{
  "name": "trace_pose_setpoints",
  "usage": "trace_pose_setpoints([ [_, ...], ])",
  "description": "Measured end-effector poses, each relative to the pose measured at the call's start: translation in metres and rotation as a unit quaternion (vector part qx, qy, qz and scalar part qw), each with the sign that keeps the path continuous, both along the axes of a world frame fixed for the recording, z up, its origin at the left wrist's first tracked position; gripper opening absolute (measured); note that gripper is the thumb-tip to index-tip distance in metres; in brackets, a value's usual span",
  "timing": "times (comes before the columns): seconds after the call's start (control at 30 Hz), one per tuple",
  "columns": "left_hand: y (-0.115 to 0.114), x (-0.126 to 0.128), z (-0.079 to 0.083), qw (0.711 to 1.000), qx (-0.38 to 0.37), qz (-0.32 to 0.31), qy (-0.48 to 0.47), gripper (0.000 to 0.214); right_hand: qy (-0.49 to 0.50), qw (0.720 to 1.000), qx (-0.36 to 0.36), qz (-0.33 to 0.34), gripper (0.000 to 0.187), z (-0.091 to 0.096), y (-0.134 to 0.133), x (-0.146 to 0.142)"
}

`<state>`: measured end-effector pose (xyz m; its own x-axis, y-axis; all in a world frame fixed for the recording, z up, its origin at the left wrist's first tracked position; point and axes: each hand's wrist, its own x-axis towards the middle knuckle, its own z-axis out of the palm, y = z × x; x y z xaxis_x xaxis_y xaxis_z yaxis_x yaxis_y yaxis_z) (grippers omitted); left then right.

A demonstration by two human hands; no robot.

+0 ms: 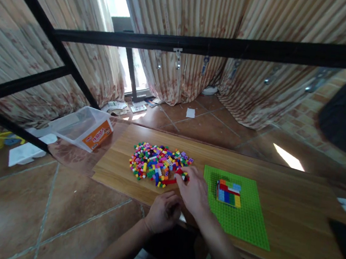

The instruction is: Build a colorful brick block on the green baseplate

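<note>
My right hand (pixel 193 189) reaches to the right edge of a pile of small coloured toy bricks (pixel 152 161). Its thumb and forefinger are pinched on a red toy brick (pixel 179 171). Just below those fingertips, a longer red piece (pixel 171 181) lies on the wooden table. My left hand (pixel 163 212) is closed at the table's near edge, fingers curled inward; whatever they may hold is hidden. To the right lies a green baseplate (pixel 254 212), bearing a low block of joined bricks (pixel 228 193) in red, blue, yellow, orange and green.
The wooden table (pixel 294 196) runs long from left to right. Past its left end stands a clear plastic box (pixel 76 127) with an orange label. A black metal frame (pixel 158 45) crosses in front of the curtains. White trays (pixel 30 151) and papers are on the tiled floor.
</note>
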<state>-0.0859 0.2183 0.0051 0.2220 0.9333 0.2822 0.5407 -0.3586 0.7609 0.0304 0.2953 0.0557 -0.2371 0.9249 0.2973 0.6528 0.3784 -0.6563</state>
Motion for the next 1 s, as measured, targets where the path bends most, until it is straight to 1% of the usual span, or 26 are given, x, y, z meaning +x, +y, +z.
trace_pose_setpoints([
  [0.1, 0.0, 0.0, 0.003, 1.0, -0.007, 0.017, 0.019, 0.013, 0.074, 0.996, -0.042, -0.039, 0.024, 0.006, -0.019, 0.031],
  [0.17, -0.001, 0.001, 0.006, 0.999, -0.006, 0.03, 0.024, 0.014, 0.094, 0.99, -0.066, -0.081, 0.028, 0.003, -0.03, 0.058],
  [0.27, 0.001, 0.005, 0.008, 0.998, -0.011, 0.054, 0.024, 0.013, 0.095, 0.98, -0.077, -0.155, 0.037, -0.008, -0.038, 0.101],
  [0.33, 0.004, 0.01, 0.01, 0.998, -0.015, 0.06, 0.015, 0.013, 0.087, 0.974, -0.069, -0.196, 0.042, -0.018, -0.036, 0.126],
  [0.4, 0.01, 0.019, 0.012, 0.998, -0.016, 0.057, 0.009, 0.014, 0.074, 0.966, -0.062, -0.238, 0.045, -0.025, -0.03, 0.143],
  [0.47, 0.019, 0.031, 0.016, 0.999, -0.014, 0.05, 0.013, 0.017, 0.054, 0.959, -0.061, -0.271, 0.047, -0.029, -0.023, 0.151],
  [0.57, 0.039, 0.054, 0.025, 0.999, -0.002, 0.032, 0.023, 0.026, 0.019, 0.953, -0.051, -0.298, 0.047, -0.028, -0.015, 0.147],
  [0.7, 0.068, 0.083, 0.034, 0.999, 0.012, 0.022, 0.035, 0.034, -0.015, 0.951, 0.009, -0.309, 0.053, -0.029, -0.009, 0.134],
  [0.83, 0.085, 0.102, 0.035, 0.999, 0.003, 0.011, 0.035, 0.032, -0.049, 0.951, 0.056, -0.301, 0.055, -0.035, -0.01, 0.133],
  [0.9, 0.089, 0.108, 0.032, 0.999, -0.005, 0.009, 0.033, 0.032, -0.037, 0.958, 0.061, -0.279, 0.053, -0.037, -0.012, 0.139],
  [1.0, 0.091, 0.113, 0.028, 0.999, -0.017, 0.007, 0.032, 0.032, 0.005, 0.967, 0.05, -0.249, 0.046, -0.038, -0.015, 0.149],
])
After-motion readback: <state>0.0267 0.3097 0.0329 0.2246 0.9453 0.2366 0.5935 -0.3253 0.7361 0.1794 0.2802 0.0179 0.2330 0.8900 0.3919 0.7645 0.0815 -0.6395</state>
